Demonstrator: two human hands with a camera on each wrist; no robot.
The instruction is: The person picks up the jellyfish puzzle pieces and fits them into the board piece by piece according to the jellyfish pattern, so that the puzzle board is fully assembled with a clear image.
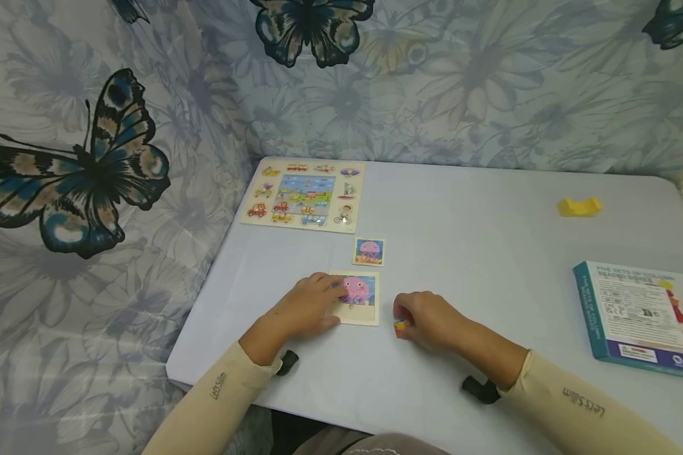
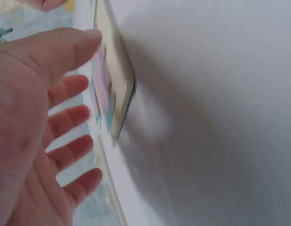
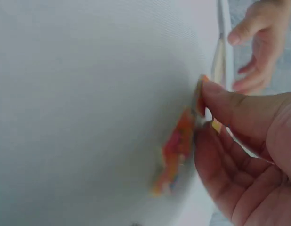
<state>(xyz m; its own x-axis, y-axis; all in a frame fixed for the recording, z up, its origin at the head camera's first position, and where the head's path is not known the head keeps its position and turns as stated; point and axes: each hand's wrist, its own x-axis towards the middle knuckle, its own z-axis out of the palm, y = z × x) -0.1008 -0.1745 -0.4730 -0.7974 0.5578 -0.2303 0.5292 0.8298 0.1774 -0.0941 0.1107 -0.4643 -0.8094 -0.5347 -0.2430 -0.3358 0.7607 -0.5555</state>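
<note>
In the head view my left hand (image 1: 310, 303) lies at the left side of a small puzzle board (image 1: 367, 315), fingers loosely spread over it. The board carries a pink jellyfish picture (image 1: 356, 291) above a bare pale strip. My right hand (image 1: 432, 319) is just right of the board and pinches a small puzzle piece (image 3: 200, 96) between thumb and fingers. Under those fingertips an orange-and-pink puzzle piece (image 3: 176, 150) shows blurred; whether it is gripped too, I cannot tell. A smaller jellyfish picture card (image 1: 369, 251) lies just beyond the board.
A larger picture board with vehicles (image 1: 350, 221) lies at the table's far left. On the right are a yellow curved block (image 1: 579, 207) and a flat printed box (image 1: 640, 316). A butterfly-patterned cloth (image 1: 347, 114) hangs behind the white table (image 1: 467, 240).
</note>
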